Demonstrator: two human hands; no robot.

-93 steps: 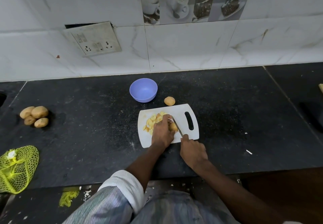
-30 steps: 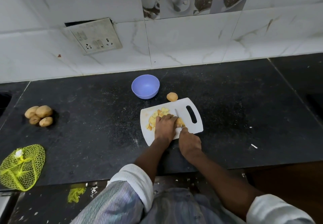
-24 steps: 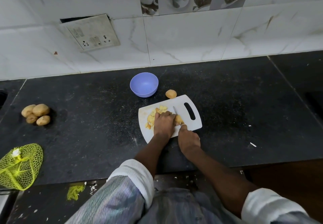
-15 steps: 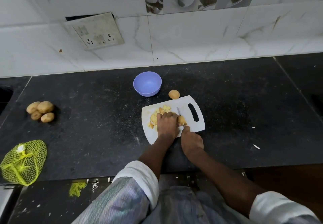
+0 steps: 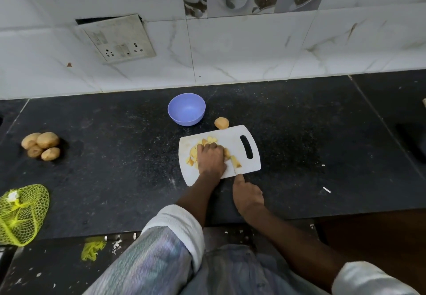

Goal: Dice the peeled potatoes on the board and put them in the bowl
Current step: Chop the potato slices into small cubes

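Black stone counter (image 5: 115,179) runs under a white tiled wall (image 5: 230,48) with a socket plate (image 5: 118,39) at 11 o'clock. At centre lies a white board (image 5: 232,138), its handle slot toward 3 o'clock. On it sits a heap of yellow dice (image 5: 193,154), and the left hand (image 5: 211,158) rests over the heap with fingers curled down on the pieces. Just to 3 o'clock of that hand is a potato strip (image 5: 236,162) with the knife (image 5: 233,168) blade against it. The right hand (image 5: 247,196), off the board's near edge, is wrapped round the knife's handle. A whole potato (image 5: 221,123) touches the board's far edge. The purple bowl (image 5: 186,104) stands near it at 12 o'clock, with nothing seen inside. Four unpeeled spuds (image 5: 41,146) sit well apart at 9 o'clock, and a yellow net (image 5: 20,214) at 8 o'clock.
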